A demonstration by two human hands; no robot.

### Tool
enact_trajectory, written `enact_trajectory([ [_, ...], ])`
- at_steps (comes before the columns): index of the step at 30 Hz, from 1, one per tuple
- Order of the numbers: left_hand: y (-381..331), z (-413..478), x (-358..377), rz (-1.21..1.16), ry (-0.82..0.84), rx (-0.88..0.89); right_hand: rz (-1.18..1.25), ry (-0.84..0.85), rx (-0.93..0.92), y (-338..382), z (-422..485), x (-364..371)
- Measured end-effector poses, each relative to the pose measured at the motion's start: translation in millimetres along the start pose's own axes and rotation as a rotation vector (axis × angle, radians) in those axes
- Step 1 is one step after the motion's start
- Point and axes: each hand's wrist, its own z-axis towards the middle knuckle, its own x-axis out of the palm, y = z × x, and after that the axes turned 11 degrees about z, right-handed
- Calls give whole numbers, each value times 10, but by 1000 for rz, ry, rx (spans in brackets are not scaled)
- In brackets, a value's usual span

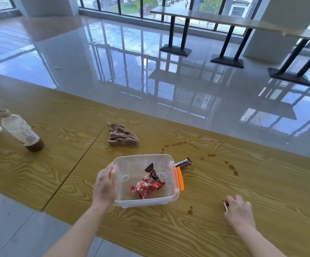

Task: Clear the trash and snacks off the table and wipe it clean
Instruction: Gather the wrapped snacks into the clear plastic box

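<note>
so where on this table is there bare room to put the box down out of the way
Bare wood lies between the bottle and the brown cloth, and along the near edge between the two arms. Right of the clear box is crowded: a snack bar behind it, brown spill drops in an arc, and the right hand on a wrapper.

— What is seen beyond the near table?
— A glossy tiled floor (113, 58), in which the window frames are mirrored.
— And further back?
— A long counter (224, 19) is carried on black legs with flat bases, set before tall windows (128, 4). Greenery is glimpsed outside.
</note>
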Motion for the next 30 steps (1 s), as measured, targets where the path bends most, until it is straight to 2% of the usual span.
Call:
enact_trajectory([
  [5,-36,-26,12,92,-57,29,71,-18,-49,-7,10,1],
  [8,-76,-55,3,146,-98,81,167,-86,-116,135,-8,-80],
  [13,-89,-77,17,211,-104,149,501,-190,-444,879,-105,-405],
  [17,-79,-66,29,205,-108,143,652,-91,-692,1610,-280,-577],
  [22,-69,-64,32,212,-115,144,478,50,-893,2091,-408,-367],
  [30,-74,-74,39,217,-108,146,309,139,-897,2174,-391,-178],
])
